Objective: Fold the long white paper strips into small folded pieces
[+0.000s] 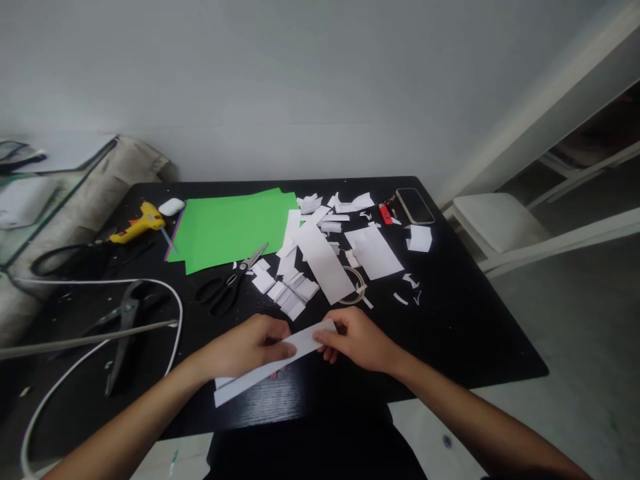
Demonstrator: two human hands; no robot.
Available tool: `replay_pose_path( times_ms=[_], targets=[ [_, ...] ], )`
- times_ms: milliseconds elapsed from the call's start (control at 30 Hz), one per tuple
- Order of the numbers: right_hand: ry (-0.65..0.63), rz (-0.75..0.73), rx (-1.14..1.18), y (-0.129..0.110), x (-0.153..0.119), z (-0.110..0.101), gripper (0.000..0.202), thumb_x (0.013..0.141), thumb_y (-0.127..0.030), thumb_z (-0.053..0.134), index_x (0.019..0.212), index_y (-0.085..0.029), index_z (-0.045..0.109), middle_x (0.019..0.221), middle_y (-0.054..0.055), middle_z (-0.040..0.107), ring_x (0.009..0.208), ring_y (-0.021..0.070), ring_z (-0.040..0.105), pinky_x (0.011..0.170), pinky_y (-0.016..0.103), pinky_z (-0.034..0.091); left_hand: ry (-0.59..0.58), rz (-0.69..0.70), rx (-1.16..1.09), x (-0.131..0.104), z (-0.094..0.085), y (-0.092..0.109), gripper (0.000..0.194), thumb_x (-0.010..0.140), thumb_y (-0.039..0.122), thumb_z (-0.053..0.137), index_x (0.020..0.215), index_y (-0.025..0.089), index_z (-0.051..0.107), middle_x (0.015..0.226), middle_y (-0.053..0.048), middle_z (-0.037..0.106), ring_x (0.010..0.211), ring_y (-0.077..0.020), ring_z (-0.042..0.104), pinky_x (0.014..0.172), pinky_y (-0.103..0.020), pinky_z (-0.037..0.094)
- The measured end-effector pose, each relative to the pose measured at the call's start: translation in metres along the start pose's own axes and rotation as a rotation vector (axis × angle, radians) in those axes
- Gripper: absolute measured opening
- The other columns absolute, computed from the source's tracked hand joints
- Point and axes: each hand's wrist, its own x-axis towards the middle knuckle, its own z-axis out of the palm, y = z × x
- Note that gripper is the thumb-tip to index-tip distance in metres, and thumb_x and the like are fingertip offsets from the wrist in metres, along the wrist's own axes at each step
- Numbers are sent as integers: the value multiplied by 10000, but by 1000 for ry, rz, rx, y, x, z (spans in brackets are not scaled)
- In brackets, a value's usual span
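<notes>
A long folded strip of white paper is held slantwise over the front of the black table. My left hand grips it near the middle, thumb on top and fingers behind. At the strip's upper right end, my right hand pinches it between thumb and fingers. Just beyond the hands lie a wide white paper strip and a cluster of small folded paper pieces. Black-handled scissors rest to the left of these, their blade tips touching the green sheets.
A yellow glue gun, a white mouse-like object, pliers and a looping white cable occupy the left. Paper scraps, a tape roll, a red item and a phone lie farther right. A white stool stands beyond the table.
</notes>
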Motion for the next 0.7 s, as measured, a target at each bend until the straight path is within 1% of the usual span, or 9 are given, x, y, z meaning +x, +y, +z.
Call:
replay_pose_path(
  times_ms=[100, 167, 267, 333, 367, 400, 500, 600, 700],
  targets=[
    [47, 28, -102, -2, -5, -4, 226, 888, -338, 704, 777, -146, 667, 721, 40, 718, 599, 156, 684, 531, 255, 547, -17, -60, -13, -9, -5, -6, 297, 955, 441, 606, 823, 177, 630, 754, -26, 715, 658, -177, 691, 585, -251, 470],
    [124, -5, -302, -3, -10, -5, 199, 893, -325, 700, 784, -159, 679, 712, 40, 706, 624, 182, 679, 550, 287, 548, 23, -44, 68, -13, -7, -9, 278, 947, 419, 621, 812, 176, 637, 725, -16, 700, 646, -174, 684, 572, -239, 451],
    [321, -147, -661, 0, -16, 0, 131, 880, -258, 728, 967, -160, 726, 849, 77, 723, 738, 238, 694, 702, 397, 599, 138, 24, 208, -18, -7, -8, 220, 952, 372, 623, 860, 179, 673, 707, -2, 683, 633, -160, 655, 574, -232, 421],
    [446, -298, -820, 5, -19, 8, 327, 866, -156, 724, 1192, -152, 695, 1113, 146, 702, 941, 291, 700, 839, 466, 610, 213, 87, 317, -20, -4, -5, 176, 961, 333, 618, 916, 187, 706, 779, -15, 707, 698, -166, 663, 633, -244, 442],
    [490, -394, -881, 9, -20, 12, 357, 871, -120, 707, 1226, -151, 688, 1173, 167, 673, 1040, 316, 679, 900, 490, 601, 241, 112, 377, -20, -3, -4, 159, 964, 314, 618, 946, 193, 719, 831, -25, 720, 742, -175, 671, 671, -256, 459],
    [497, -499, -920, 13, -21, 16, 333, 890, -89, 675, 1215, -153, 696, 1178, 167, 663, 1099, 321, 656, 949, 500, 588, 266, 130, 434, -21, -1, -4, 145, 964, 295, 621, 986, 197, 726, 891, -35, 730, 787, -186, 680, 711, -271, 479],
    [371, -752, -957, 25, -20, 26, 259, 960, -34, 583, 1142, -156, 720, 1155, 129, 686, 1095, 266, 647, 972, 435, 585, 400, 189, 602, -24, 6, -6, 219, 961, 253, 639, 1166, 202, 699, 1072, -71, 730, 926, -235, 705, 827, -353, 542],
    [286, -807, -979, 33, -18, 29, 218, 975, -33, 598, 1119, -138, 724, 1091, 94, 721, 1021, 237, 654, 929, 396, 593, 600, 325, 774, -29, 19, -15, 271, 985, 246, 625, 1248, 205, 673, 1203, -104, 710, 1062, -282, 696, 931, -462, 563],
    [281, -819, -1037, 37, -17, 28, 221, 965, -25, 609, 1134, -114, 722, 1066, 95, 733, 965, 242, 648, 878, 396, 596, 716, 478, 865, -34, 41, -27, 271, 1035, 199, 530, 1264, 188, 675, 1229, -114, 727, 1113, -263, 703, 959, -450, 585]
  ],
)
